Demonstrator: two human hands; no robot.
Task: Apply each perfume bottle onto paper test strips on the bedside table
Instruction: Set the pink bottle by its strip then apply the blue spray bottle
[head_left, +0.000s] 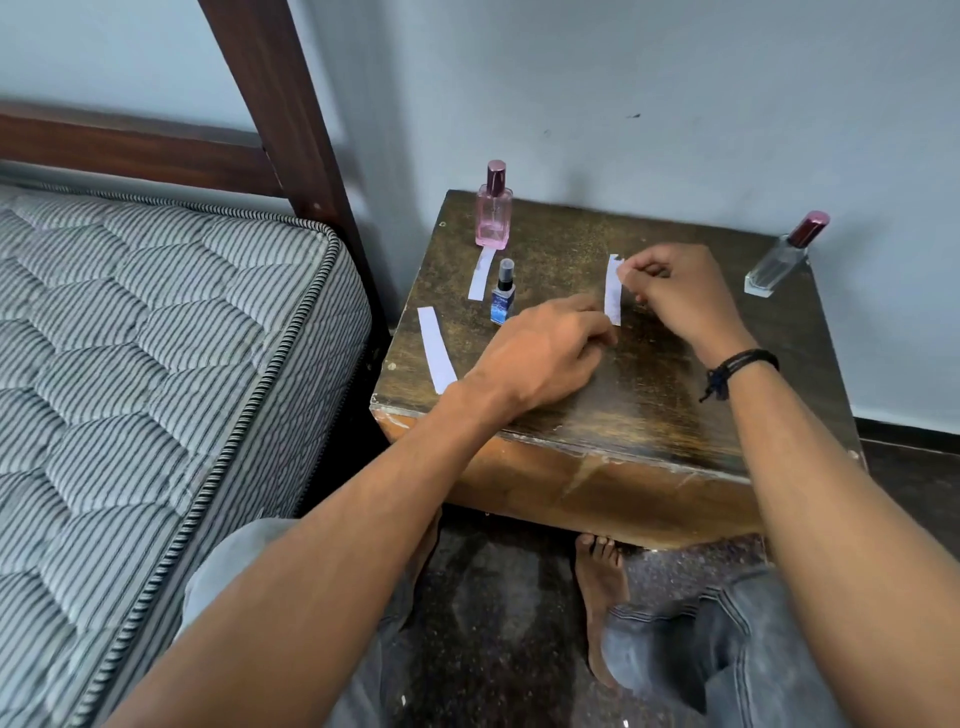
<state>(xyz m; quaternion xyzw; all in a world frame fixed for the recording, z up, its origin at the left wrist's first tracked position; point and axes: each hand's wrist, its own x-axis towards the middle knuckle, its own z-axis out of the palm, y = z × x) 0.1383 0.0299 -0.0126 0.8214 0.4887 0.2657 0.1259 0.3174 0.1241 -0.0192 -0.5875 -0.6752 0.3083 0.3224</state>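
On the worn wooden bedside table (649, 395) stand three perfume bottles: a pink one (493, 213) at the back left, a small blue one with a black sprayer (503, 299) in front of it, and a clear one with a dark red cap (782, 257) at the back right. A white paper strip (613, 288) lies near the middle; my right hand (680, 296) pinches its upper end and my left hand (540, 353) touches its lower end. Another strip (481, 274) lies beside the pink bottle. A third strip (436, 349) lies at the table's left edge.
A striped mattress (156, 364) on a dark wooden bed frame (280, 104) sits close to the table's left side. A pale wall is behind the table. My bare feet (600, 587) and jeans-clad knees are below the table's front edge on a dark floor.
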